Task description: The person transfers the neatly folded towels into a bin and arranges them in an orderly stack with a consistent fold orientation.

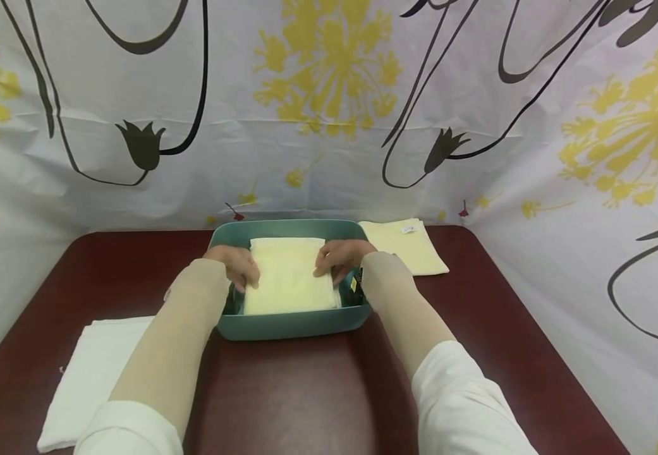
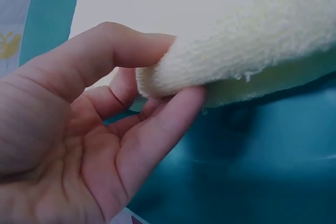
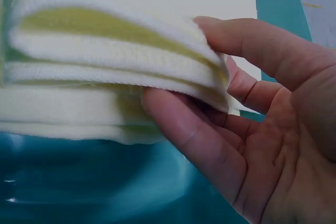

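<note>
A folded pale yellow towel lies inside a teal plastic basin. My left hand pinches the towel's left edge between thumb and fingers. On the opposite side, my right hand pinches the right edge the same way. In the left wrist view the thumb presses on top of the terry fold and the fingers lie beneath it. Stacked towel layers show in the right wrist view, the upper ones held by the right hand and further pale layers below them.
Behind the basin's right side, another pale yellow folded cloth with a small tag lies on the dark red table. A folded white towel lies at the front left, partly behind the left forearm. A patterned sheet hangs around the table.
</note>
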The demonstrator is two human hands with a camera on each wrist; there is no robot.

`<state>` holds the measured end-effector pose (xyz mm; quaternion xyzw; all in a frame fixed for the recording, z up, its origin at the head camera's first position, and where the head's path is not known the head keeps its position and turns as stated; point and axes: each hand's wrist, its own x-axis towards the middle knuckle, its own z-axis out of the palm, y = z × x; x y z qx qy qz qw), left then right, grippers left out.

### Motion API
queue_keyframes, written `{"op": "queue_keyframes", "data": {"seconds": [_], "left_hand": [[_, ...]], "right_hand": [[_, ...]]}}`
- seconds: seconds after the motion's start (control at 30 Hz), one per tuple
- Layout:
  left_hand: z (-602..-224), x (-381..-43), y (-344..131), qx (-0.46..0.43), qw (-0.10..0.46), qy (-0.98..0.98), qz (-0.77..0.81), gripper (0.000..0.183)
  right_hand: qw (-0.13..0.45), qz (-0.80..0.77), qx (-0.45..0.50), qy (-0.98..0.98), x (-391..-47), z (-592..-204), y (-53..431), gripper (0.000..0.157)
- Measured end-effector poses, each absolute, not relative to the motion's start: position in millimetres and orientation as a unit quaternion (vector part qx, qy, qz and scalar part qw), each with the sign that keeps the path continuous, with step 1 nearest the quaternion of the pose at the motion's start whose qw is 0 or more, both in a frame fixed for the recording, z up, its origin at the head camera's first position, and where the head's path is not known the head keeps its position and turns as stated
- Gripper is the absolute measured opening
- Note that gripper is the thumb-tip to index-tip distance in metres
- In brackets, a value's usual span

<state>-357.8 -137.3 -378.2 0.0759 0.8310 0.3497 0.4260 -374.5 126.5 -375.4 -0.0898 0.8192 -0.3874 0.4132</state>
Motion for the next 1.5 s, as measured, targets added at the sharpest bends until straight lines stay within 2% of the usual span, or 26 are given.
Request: {"op": "queue_keyframes", "data": {"seconds": [0.17, 0.33, 0.63, 0.77, 0.9, 1.0, 1.07, 1.23, 1.43, 1.5], "left_hand": [[-383, -359, -134, 0.087, 0.437, 0.833, 0.329, 0.016], [-383, -358, -131, 0.095, 0.436, 0.841, 0.306, 0.015], [-387, -366, -132, 0.12, 0.433, 0.851, 0.27, 0.031], [-436, -406, -146, 0.142, 0.453, 0.835, 0.278, 0.038], [-507, -456, -166, 0.165, 0.447, 0.835, 0.277, 0.045], [-521, -467, -168, 0.168, 0.45, 0.834, 0.271, 0.043], [-504, -458, -166, 0.178, 0.459, 0.829, 0.266, 0.037], [-406, -391, -138, 0.172, 0.446, 0.847, 0.231, 0.02], [-421, -408, -141, 0.159, 0.447, 0.848, 0.238, 0.027], [-396, -390, -133, 0.141, 0.43, 0.862, 0.229, 0.023]], "right_hand": [[0.417, -0.386, -0.068, 0.82, -372, -379, 124, 0.014], [0.405, -0.371, -0.07, 0.833, -371, -384, 123, 0.012], [0.392, -0.358, -0.07, 0.845, -373, -382, 121, 0.015], [0.391, -0.359, -0.075, 0.844, -373, -381, 122, 0.013], [0.382, -0.359, -0.086, 0.847, -373, -378, 124, 0.012], [0.383, -0.359, -0.091, 0.847, -373, -376, 126, 0.012], [0.386, -0.355, -0.094, 0.846, -373, -373, 126, 0.013], [0.39, -0.342, -0.094, 0.849, -371, -369, 127, 0.013], [0.38, -0.324, -0.094, 0.862, -365, -359, 129, 0.02], [0.375, -0.319, -0.098, 0.865, -363, -355, 131, 0.021]]}}
